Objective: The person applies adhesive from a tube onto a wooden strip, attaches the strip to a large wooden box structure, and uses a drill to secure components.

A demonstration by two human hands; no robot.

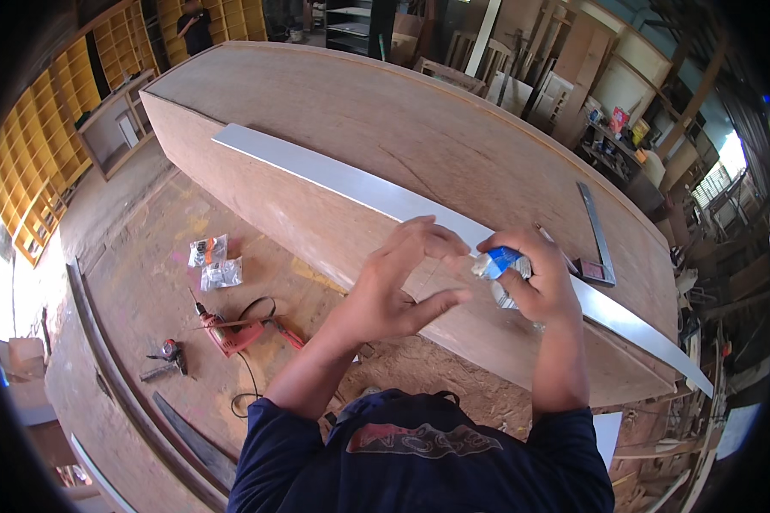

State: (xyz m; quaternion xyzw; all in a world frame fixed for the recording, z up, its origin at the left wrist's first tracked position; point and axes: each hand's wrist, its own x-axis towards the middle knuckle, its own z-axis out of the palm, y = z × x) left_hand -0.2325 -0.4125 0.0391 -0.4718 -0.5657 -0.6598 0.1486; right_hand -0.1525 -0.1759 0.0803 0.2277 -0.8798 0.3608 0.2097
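Blue film and clear plastic made up the small plastic packet (503,259) in the right hand (530,278), at about three o'clock from the middle of the view. It looked light and soft, apt to crumple or slide in the fingers, with little about it that seemed fragile; its contents could not be made out. The broad blue middle seemed the surest place to grip, and the loose end, pointing toward nine o'clock, the easiest to pinch. The right fingers curled round the far side while the thumb pressed the near side. The left hand (398,278) held nothing visible: its fingers arched toward the packet and its thumb stood wide of them, though whether a fingertip touched the plastic could not be told. The left forearm (312,363) slanted up toward one o'clock, and the right forearm (560,368) rose nearly toward twelve, bent at the wrist. Behind the hands a long white strip (351,179) ran from ten o'clock to four across a large plywood box (299,94), and a metal try square (596,231) lay between two and three o'clock from the packet.
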